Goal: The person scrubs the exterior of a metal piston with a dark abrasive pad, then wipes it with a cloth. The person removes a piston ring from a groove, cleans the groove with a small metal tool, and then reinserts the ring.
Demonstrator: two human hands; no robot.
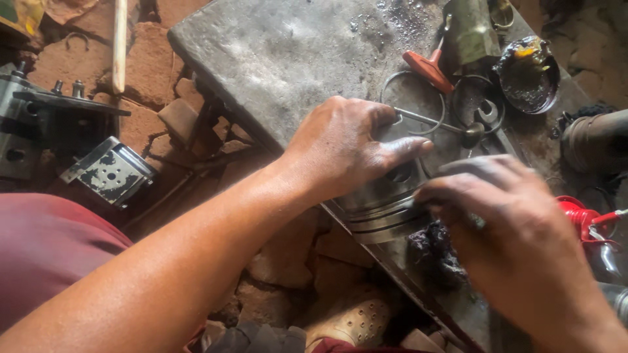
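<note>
On my feed a grey metal desk fills the top, its surface scuffed and oily. Near its far edge I see a red-handled tool, 2 thin wire rings and a small spanner. A round black dish of grease sits just beside a dull green can. Left of the desk, on red earth, lie a wooden stick and a square metal block.

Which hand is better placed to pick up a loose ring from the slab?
Right, probably. The left hand grips the piston, steadying it. The right hand seems to hold nothing, though it is blurred, and sits nearer the loose rings on the metal slab.
</note>
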